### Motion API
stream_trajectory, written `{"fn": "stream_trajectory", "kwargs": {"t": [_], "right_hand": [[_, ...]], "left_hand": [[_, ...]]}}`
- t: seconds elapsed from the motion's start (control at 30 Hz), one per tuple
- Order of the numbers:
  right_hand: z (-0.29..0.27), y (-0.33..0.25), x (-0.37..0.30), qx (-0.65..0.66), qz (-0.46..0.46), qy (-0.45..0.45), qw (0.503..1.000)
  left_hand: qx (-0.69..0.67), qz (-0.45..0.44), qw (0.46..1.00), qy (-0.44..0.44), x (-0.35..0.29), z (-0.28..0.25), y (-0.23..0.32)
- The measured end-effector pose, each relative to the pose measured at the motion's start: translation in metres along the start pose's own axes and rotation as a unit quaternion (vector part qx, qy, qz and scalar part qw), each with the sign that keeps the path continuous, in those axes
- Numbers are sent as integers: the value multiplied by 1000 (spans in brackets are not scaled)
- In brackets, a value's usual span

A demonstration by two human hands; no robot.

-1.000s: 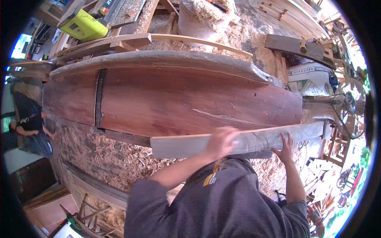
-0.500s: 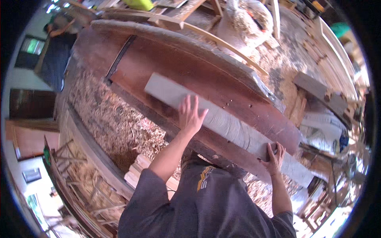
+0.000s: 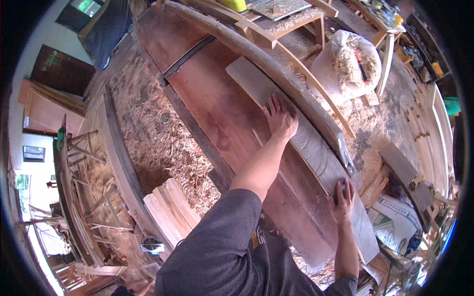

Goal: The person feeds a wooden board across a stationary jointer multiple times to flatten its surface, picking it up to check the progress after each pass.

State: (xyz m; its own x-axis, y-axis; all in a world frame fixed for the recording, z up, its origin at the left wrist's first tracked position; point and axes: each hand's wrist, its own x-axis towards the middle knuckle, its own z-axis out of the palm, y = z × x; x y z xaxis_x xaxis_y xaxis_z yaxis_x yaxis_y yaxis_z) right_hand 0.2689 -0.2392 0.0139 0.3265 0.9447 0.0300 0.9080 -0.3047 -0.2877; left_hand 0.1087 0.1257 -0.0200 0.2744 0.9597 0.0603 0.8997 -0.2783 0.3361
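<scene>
Long grey wooden plank (image 3: 318,153) runs far-left to near-right. Atop it, left hand (image 3: 283,120) lies farther, right hand (image 3: 341,206) nearer, all fingers spread.

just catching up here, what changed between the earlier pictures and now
The grey board has moved across the reddish plank to its far side, beside the raised timber edge. The view turned too. Left hand and right hand stay at the board.
</scene>
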Motion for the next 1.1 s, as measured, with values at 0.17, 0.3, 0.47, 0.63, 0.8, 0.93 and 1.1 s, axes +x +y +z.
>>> {"fn": "stream_trajectory", "kwargs": {"t": [0.17,0.3,0.47,0.63,0.8,0.93,1.1], "right_hand": [[-7,1,39,10,-103,-57,993],[2,-13,61,8,-124,-62,990],[18,-36,95,14,-146,-87,985],[30,-62,130,8,-144,-114,983],[52,-88,162,11,-152,-108,982],[62,-107,189,-3,-154,-104,983],[72,-123,211,-7,-162,-112,980]], "left_hand": [[13,-3,999,36,31,11,-19],[23,-25,999,-9,54,0,-28],[5,1,995,101,92,6,-69],[4,-17,998,68,127,-6,-91],[0,-16,998,68,166,-1,-129],[12,-13,998,52,199,-7,-150],[102,1,993,61,223,-4,-174]]}}
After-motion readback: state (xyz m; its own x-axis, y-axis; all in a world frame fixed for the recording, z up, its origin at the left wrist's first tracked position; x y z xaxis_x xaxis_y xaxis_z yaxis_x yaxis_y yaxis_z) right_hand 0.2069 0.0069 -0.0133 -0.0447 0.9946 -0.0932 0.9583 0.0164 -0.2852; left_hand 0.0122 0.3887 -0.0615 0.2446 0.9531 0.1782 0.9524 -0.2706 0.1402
